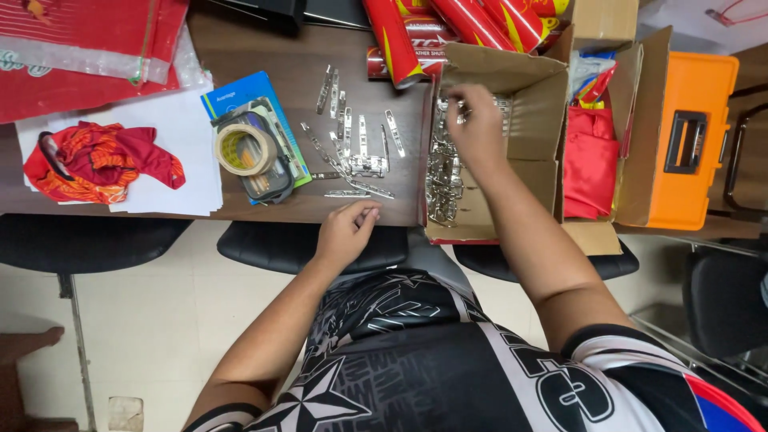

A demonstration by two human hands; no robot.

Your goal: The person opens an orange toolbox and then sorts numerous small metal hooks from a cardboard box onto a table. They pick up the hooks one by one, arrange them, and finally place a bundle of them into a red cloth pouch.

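Far left of left hand: red and orange cloth (100, 162) bunched on white paper sheets (188, 136), well apart from the hand.
Up-left of left hand: roll of tape (244, 149) lying flat on a clear pencil case (268, 164), which rests on a blue booklet (240, 92).
Left hand (346, 232): at the near edge of the wooden table (240, 48), fingers curled loosely together, fingertips on the edge. Whether it pinches anything, cannot tell.
Just above left hand: loose metal clips (352, 148), silver, scattered flat on the table in a fan; the nearest ones lie just beyond the fingertips.
Right of left hand: open cardboard box (532, 104), near flap hanging over the table edge.
Inside box, below right hand: heap of metal clips in box (444, 180), tangled, along the left wall.
Right hand (476, 120): reaching into the box over the top of the heap, fingers bent and drawn together at the clips there; exact pinch is hidden by the fingers.
Above right hand: red tubes (472, 20) lying side by side.
Right of right hand: second cardboard box (632, 136) holding red fabric (590, 160).
Far right: orange case (688, 136), black handle.
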